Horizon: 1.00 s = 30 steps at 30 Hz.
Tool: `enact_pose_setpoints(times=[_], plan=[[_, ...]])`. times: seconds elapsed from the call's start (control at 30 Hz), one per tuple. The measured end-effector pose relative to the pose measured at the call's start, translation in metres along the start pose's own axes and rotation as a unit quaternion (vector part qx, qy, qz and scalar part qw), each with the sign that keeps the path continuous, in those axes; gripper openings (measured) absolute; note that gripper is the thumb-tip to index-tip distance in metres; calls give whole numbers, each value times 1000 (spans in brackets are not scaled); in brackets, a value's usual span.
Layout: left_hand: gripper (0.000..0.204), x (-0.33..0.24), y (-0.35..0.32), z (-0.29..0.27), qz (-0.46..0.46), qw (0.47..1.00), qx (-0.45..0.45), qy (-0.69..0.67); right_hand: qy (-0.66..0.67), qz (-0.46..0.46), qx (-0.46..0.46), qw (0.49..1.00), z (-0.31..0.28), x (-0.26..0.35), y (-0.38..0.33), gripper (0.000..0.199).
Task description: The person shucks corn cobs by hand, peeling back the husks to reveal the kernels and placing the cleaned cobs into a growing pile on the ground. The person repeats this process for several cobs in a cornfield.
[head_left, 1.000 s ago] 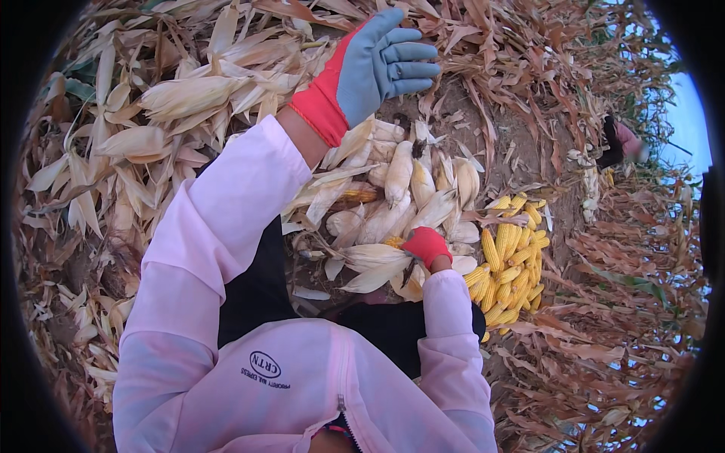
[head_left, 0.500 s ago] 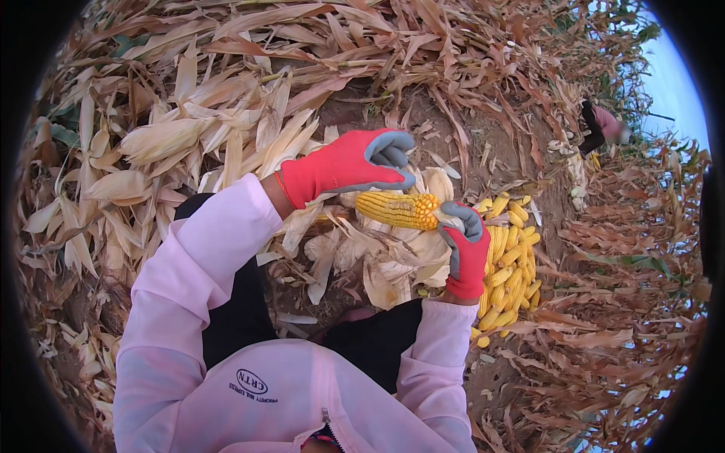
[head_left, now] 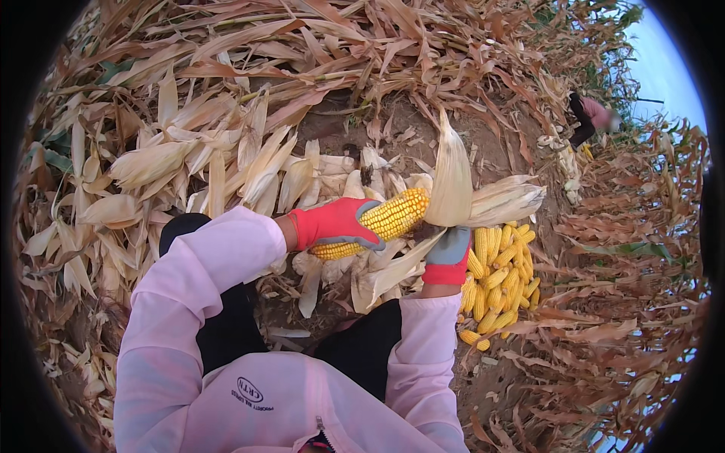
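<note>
My left hand (head_left: 343,226), in a red glove with grey palm and fingertips, wraps around a yellow corn ear (head_left: 396,214). One end of the ear pokes out below the hand. At the ear's right end, pale dry husk leaves (head_left: 451,175) are spread open, one standing up, others pointing right and down left. My right hand (head_left: 451,257), gloved alike, is closed on the husk at that end, its fingers partly hidden by the leaves. Just right of it lies a heap of bare yellow corn ears (head_left: 498,283).
Loose dry husks (head_left: 151,162) cover the ground at left and in front of my bent knees. Fallen brown stalks (head_left: 302,45) lie across the far side. At right are more dry stalks (head_left: 604,302). Another person (head_left: 590,117) is bent low at the far right.
My left hand has come down from above the ear and closed around it. My right hand has moved slightly left and down. Husk leaves now fan out around the right hand.
</note>
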<state>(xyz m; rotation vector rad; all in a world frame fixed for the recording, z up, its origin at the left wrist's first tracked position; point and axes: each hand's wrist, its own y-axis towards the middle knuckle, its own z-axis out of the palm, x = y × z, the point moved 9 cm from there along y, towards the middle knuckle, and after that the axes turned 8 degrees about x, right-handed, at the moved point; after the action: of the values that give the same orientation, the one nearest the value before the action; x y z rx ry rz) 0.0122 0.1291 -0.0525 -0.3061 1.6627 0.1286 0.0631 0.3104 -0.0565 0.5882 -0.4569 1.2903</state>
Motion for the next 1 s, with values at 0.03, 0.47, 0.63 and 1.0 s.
enact_pose_setpoints(times=[0.03, 0.47, 0.63, 1.0], plan=[[72, 0, 2, 3, -15, 999, 12, -41, 108, 9, -23, 994, -1, 2, 1, 35], [37, -20, -15, -36, -25, 926, -146, -347, -121, 2, -230, 966, 0, 3, -13, 44], [55, -14, -29, -92, -28, 937, -330, -108, -151, -39, -263, 952, -3, 10, -16, 45], [94, -44, -33, -86, -127, 831, -307, 447, -328, 6, 2, 944, 122, -14, -12, 39]])
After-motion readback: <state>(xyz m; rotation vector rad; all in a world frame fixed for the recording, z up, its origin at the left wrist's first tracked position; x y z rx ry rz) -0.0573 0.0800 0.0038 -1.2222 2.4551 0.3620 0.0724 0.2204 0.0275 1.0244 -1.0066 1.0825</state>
